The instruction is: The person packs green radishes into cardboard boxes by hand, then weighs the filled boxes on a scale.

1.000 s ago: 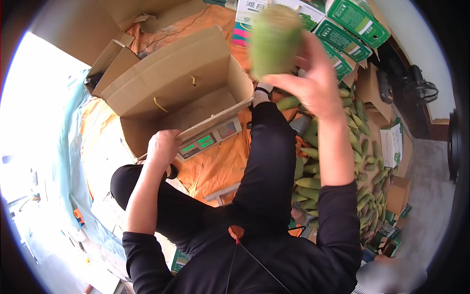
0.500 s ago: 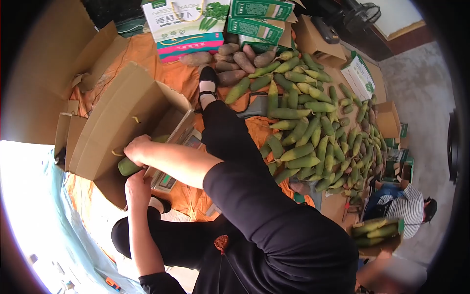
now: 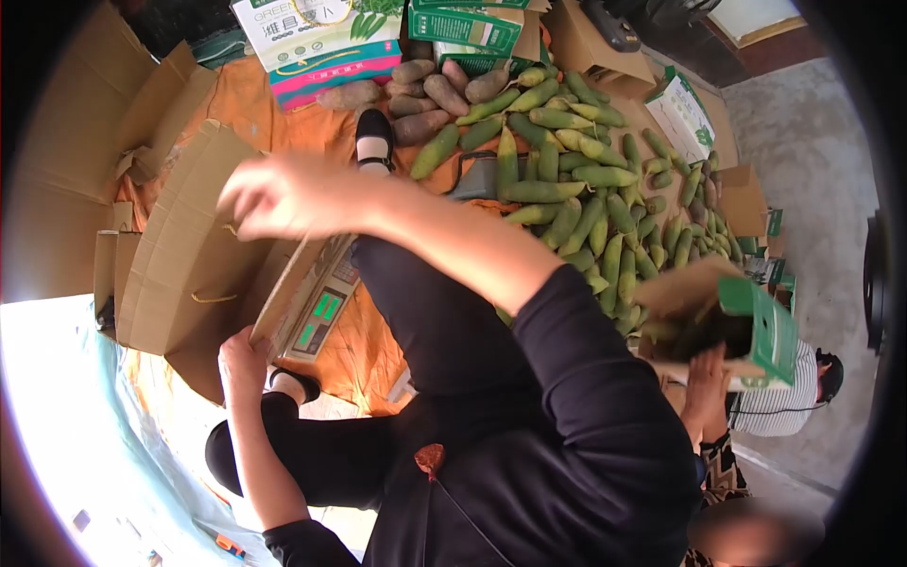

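An open cardboard box (image 3: 175,260) stands in front of me with its flaps up and a yellow cord handle on the inner wall. My left hand (image 3: 243,364) grips the near edge of the box, fingers closed over the cardboard. Above the box's far side, my right hand (image 3: 293,197) is smeared by motion, and its fingers are hard to make out. A digital scale (image 3: 319,317) with lit green displays sits beside the box, partly covered by a flap. The bottom of the box is hidden in shadow.
Green radishes (image 3: 567,189) lie heaped to my right, with reddish-brown roots (image 3: 444,94) behind my foot. Printed cartons (image 3: 321,47) stand at the back. At right, another person's hand (image 3: 704,387) holds a green carton (image 3: 770,326); a person in stripes (image 3: 779,402) is beyond.
My right hand has risen out of the box, away from the green radish it was touching. My left hand stays at the box edge. The carton at right has been lifted and tilted.
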{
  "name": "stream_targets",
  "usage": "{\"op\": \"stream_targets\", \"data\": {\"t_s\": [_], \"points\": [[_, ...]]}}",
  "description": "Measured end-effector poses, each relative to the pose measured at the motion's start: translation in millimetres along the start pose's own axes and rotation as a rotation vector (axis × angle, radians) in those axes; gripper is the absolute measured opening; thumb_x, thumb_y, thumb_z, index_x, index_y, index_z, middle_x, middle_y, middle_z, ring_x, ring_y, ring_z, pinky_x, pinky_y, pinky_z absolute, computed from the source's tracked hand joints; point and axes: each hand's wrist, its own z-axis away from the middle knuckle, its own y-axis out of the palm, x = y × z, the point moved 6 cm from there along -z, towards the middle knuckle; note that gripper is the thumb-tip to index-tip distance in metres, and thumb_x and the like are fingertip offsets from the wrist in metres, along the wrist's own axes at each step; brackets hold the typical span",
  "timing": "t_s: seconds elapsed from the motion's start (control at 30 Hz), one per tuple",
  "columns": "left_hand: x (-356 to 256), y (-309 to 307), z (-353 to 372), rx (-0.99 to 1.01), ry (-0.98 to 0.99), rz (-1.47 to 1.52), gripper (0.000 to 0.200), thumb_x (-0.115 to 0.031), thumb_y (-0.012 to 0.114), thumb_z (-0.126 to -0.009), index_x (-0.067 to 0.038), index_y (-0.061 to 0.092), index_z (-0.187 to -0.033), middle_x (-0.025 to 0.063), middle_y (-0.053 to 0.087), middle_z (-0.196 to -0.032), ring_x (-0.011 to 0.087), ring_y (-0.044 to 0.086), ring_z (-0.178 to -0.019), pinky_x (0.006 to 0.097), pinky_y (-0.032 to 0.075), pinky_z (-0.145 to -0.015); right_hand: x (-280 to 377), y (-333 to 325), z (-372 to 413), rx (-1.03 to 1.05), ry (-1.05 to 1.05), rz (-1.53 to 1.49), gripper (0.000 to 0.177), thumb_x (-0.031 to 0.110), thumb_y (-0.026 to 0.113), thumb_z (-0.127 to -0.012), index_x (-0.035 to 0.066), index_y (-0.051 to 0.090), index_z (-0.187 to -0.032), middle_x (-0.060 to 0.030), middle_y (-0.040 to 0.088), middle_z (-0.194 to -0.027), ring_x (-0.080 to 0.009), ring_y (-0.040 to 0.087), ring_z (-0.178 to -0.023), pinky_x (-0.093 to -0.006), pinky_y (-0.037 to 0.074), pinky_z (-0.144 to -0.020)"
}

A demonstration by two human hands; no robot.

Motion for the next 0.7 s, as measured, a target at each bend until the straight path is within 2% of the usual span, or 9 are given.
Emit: {"op": "stream_targets", "data": {"t_s": [0.07,0.1,0.17,0.3,0.33,0.43,0.5,0.63,0.7], "points": [[2,1,-2,0.005,-0.018,0.018,0.025,-0.011,0.063,-0.076,-0.004,0.068,-0.099,0.0236,0.064,-0.081,0.0380,0.063,-0.080,0.0417,0.049,-0.073,-26,-59,36,-0.250,0.130,-0.037,0.026,0.015,0.065,-0.086,0.005,0.062,-0.110,-0.0051,0.069,-0.096,-0.0114,0.064,-0.084,-0.0266,0.052,-0.074],[2,2,-2,0.004,-0.031,0.039,0.024,-0.011,0.064,-0.077,-0.004,0.068,-0.099,0.0234,0.064,-0.081,0.0376,0.063,-0.080,0.0414,0.049,-0.073,-51,-85,56,-0.429,0.088,0.086,0.029,0.015,0.070,-0.080,0.005,0.062,-0.106,-0.0073,0.069,-0.091,-0.0148,0.065,-0.081,-0.0301,0.052,-0.070],[-5,-1,-1,0.010,-0.036,0.065,0.024,-0.010,0.064,-0.077,-0.002,0.067,-0.100,0.0236,0.064,-0.082,0.0374,0.063,-0.080,0.0411,0.049,-0.074,-86,-106,107,-0.575,0.283,0.177,0.024,0.013,0.069,-0.081,0.004,0.061,-0.102,-0.0072,0.067,-0.089,-0.0153,0.064,-0.081,-0.0306,0.051,-0.072],[-2,3,-4,0.000,0.053,-0.010,0.025,-0.008,0.063,-0.078,0.002,0.065,-0.100,0.0237,0.065,-0.082,0.0372,0.064,-0.078,0.0400,0.049,-0.073,-162,-69,196,-0.570,0.574,0.084,0.022,0.013,0.066,-0.082,0.002,0.062,-0.101,-0.0113,0.067,-0.091,-0.0193,0.065,-0.084,-0.0316,0.050,-0.075],[-2,3,-3,0.008,0.022,0.004,0.024,-0.007,0.063,-0.078,0.002,0.065,-0.100,0.0233,0.065,-0.081,0.0370,0.064,-0.078,0.0397,0.049,-0.072,-171,-56,212,-0.534,0.572,0.169,0.025,0.012,0.065,-0.082,0.003,0.062,-0.104,-0.0140,0.067,-0.094,-0.0235,0.065,-0.087,-0.0328,0.050,-0.076],[-1,2,-2,0.018,-0.013,0.038,0.023,-0.005,0.062,-0.078,0.002,0.065,-0.098,0.0232,0.065,-0.080,0.0368,0.064,-0.076,0.0391,0.049,-0.071,-208,-19,255,-0.486,0.725,0.123,0.026,0.011,0.065,-0.081,0.004,0.061,-0.106,-0.0146,0.065,-0.097,-0.0277,0.063,-0.093,-0.0363,0.049,-0.080],[2,4,-3,0.002,-0.007,0.053,0.022,-0.004,0.061,-0.077,0.003,0.065,-0.098,0.0235,0.064,-0.080,0.0368,0.064,-0.075,0.0392,0.049,-0.071,-211,-10,272,-0.308,0.846,0.486,0.033,0.012,0.068,-0.079,0.004,0.061,-0.111,-0.0115,0.064,-0.096,-0.0293,0.060,-0.097,-0.0376,0.048,-0.086],[2,4,-2,-0.015,0.023,0.069,0.022,-0.004,0.061,-0.077,0.003,0.065,-0.098,0.0237,0.064,-0.079,0.0367,0.064,-0.075,0.0394,0.049,-0.070,-216,-19,300,-0.351,0.883,0.649,0.034,0.011,0.065,-0.079,0.007,0.059,-0.112,-0.0134,0.059,-0.110,-0.0305,0.054,-0.108,-0.0417,0.044,-0.092],[4,4,-3,-0.020,0.023,0.060,0.023,-0.005,0.061,-0.077,0.002,0.065,-0.098,0.0236,0.064,-0.079,0.0367,0.064,-0.075,0.0391,0.049,-0.071,-220,-29,316,-0.344,1.066,0.758,0.043,0.013,0.067,-0.077,0.008,0.055,-0.118,-0.0128,0.057,-0.114,-0.0310,0.051,-0.113,-0.0408,0.044,-0.093]]}}
